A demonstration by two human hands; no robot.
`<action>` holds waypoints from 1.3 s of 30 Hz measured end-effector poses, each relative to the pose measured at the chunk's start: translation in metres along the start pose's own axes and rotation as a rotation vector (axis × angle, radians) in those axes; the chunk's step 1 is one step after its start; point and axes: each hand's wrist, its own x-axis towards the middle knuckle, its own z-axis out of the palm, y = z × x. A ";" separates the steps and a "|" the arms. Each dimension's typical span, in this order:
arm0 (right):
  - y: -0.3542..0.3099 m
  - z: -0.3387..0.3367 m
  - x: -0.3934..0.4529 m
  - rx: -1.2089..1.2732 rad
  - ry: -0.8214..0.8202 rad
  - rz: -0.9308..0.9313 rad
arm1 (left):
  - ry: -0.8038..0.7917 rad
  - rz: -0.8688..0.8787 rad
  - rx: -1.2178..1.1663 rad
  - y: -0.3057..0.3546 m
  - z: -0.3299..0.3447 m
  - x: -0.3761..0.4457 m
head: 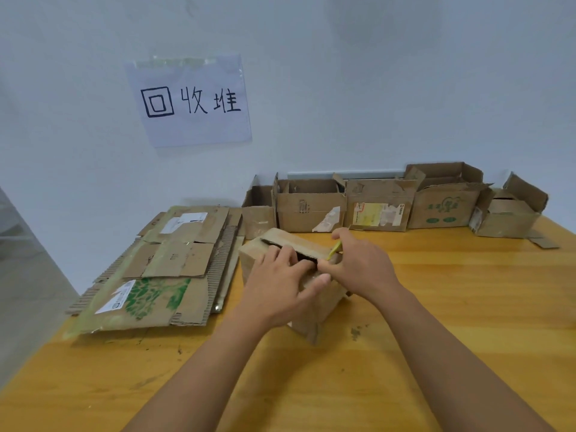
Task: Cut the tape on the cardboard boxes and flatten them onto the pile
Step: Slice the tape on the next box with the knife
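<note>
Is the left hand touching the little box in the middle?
Touching. The head view shows the left hand resting on top of the small cardboard box, its fingers reaching to the dark slit along the box's top.

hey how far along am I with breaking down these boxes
Done: several flattened boxes lie in the pile on the left of the table. In hand: a small box in front of you, left hand steadying its top, right hand holding a yellow cutter at the top seam, which already gapes. Left: about five boxes still stand along the wall, tops open.
</note>
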 end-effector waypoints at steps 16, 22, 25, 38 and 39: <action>0.024 -0.007 -0.027 0.882 0.470 0.236 | -0.380 0.173 -0.198 -0.003 -0.014 0.059; 0.031 -0.017 -0.014 1.151 0.221 0.448 | -0.230 0.129 -0.117 -0.005 -0.002 0.049; 0.030 -0.011 -0.017 1.171 0.091 0.476 | -0.134 0.085 -0.161 -0.004 0.002 0.041; 0.015 -0.003 -0.025 1.113 0.103 0.342 | 0.061 -0.024 -0.166 0.009 0.016 0.025; 0.013 -0.003 -0.025 1.103 0.117 0.339 | 0.059 -0.022 -0.165 0.010 0.016 0.024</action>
